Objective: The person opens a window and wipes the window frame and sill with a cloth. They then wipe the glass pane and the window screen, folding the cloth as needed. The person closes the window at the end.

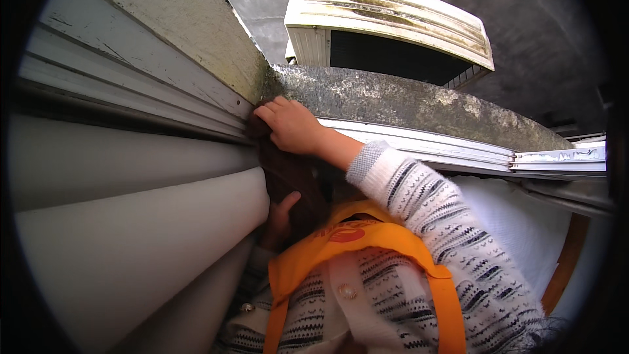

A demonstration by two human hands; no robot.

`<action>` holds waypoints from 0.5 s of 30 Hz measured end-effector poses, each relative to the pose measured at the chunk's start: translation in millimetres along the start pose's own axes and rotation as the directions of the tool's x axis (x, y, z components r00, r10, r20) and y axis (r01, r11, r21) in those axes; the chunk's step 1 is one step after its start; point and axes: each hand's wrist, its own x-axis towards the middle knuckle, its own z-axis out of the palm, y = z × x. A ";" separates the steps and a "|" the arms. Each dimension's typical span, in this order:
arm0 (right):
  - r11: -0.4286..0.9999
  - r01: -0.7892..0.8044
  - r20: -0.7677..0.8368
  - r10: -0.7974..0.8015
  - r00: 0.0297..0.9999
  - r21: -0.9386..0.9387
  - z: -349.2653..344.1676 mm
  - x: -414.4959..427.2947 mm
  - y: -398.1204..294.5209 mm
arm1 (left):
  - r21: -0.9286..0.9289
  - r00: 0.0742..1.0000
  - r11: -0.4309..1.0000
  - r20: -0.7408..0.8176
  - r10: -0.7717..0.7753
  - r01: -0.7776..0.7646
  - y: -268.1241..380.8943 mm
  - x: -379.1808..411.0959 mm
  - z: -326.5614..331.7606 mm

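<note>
My right hand [295, 127] grips the upper end of a dark brown cloth [290, 169] with bent fingers. It presses the cloth into the lower corner where the white window jamb [162, 76] meets the white sill track [417, 141]. Below it, my left hand [281, 216] is at the hanging part of the cloth, thumb raised along its side; its fingers are mostly hidden, so its grip is unclear. The cloth drops from the corner toward my orange apron [373, 238].
Grey-white curtain folds [147, 206] hang close on the left. Beyond the track lies a stained concrete ledge [383, 96], with an outdoor air-conditioner unit [393, 14] outside it. White fabric [506, 221] and a brown wooden-looking strip [565, 260] are at the right.
</note>
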 end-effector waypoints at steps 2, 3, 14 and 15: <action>0.998 -0.043 0.055 0.045 0.997 -0.043 12.3 -7.7 -0.9 | 0.025 1.000 1.000 0.014 -0.004 0.003 1.3 -1.0 0.3; 0.999 -0.043 0.057 0.044 0.997 -0.034 12.6 -6.0 -3.1 | 0.066 1.000 0.998 0.021 0.017 -0.019 -0.3 2.6 -3.0; 0.361 -0.387 -0.015 0.746 0.666 0.848 29.3 52.2 -24.9 | 0.253 0.947 0.916 -0.004 0.321 -0.310 34.2 -12.6 3.4; 0.319 -0.340 -0.006 0.737 0.676 0.885 15.9 57.2 -39.4 | 0.295 0.925 0.884 0.002 0.381 -0.364 42.7 -23.0 12.2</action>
